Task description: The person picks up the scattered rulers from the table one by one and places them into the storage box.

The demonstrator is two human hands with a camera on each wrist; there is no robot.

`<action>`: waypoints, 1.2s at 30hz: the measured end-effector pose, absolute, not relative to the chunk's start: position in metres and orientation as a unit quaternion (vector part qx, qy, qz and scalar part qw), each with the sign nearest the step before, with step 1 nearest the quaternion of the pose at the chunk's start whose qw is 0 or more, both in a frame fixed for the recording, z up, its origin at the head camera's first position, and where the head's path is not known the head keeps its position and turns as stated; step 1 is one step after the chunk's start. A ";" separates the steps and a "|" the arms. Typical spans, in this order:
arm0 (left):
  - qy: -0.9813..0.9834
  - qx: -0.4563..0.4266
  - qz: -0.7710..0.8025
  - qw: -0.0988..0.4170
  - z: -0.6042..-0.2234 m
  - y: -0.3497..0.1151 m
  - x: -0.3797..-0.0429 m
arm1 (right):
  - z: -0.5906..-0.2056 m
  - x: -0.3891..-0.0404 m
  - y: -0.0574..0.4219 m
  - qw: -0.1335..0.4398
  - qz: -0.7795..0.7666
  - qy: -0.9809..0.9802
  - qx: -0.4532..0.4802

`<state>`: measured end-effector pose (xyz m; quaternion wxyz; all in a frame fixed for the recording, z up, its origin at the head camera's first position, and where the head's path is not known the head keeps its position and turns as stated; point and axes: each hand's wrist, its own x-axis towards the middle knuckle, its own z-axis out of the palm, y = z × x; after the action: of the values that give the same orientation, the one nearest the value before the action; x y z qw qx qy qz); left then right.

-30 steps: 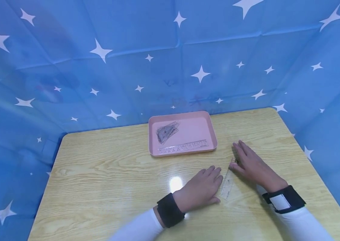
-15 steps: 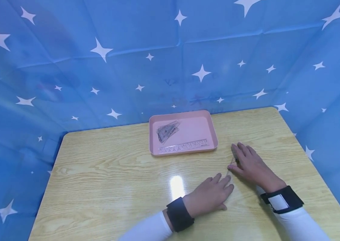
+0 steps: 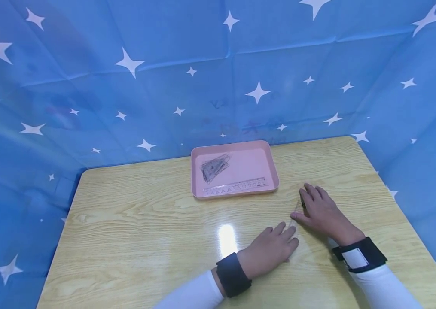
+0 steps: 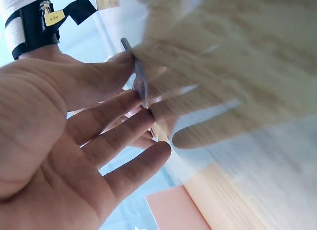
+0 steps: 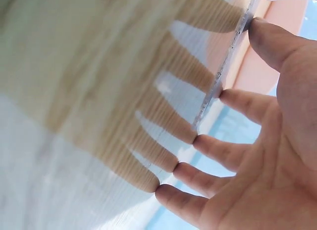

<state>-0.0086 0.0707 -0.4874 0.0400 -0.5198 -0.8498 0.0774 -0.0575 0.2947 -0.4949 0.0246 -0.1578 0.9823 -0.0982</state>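
Note:
A thin clear ruler (image 5: 223, 66) lies low at the tabletop between my hands, mostly covered by them in the head view. My left hand (image 3: 269, 252) reaches its near end; in the left wrist view the thumb and fingertips pinch the ruler's edge (image 4: 141, 79). At the far end is my right hand (image 3: 324, 216), thumb and index fingertip on the ruler, the other fingertips resting on the glossy table. Behind the hands, a pink tray (image 3: 248, 165) holds a small stack of clear set squares (image 3: 214, 168) and a clear stencil ruler (image 3: 237, 186).
The wood-grain table (image 3: 125, 214) mirrors the fingers in both wrist views. A blue curtain with white stars (image 3: 218, 86) hangs along its back and sides. Each wrist wears a black strap (image 3: 233, 274).
My left hand has moved right and slightly forward to the ruler's near end, covering much of it. The right hand stays at the far end with little shift.

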 end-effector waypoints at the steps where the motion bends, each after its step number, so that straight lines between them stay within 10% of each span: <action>1: -0.849 -0.521 0.072 0.044 -0.487 0.071 -0.010 | -0.495 -0.057 0.295 0.024 -0.097 0.982 -0.158; 36: -0.871 -0.490 0.018 0.012 -0.481 0.064 -0.032 | -0.498 -0.052 0.292 0.023 -0.096 0.977 -0.188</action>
<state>-0.0320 0.0637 -0.4807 0.0117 -0.4903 -0.8713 0.0176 -0.0517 0.2923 -0.4984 0.0234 -0.1876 0.9772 -0.0963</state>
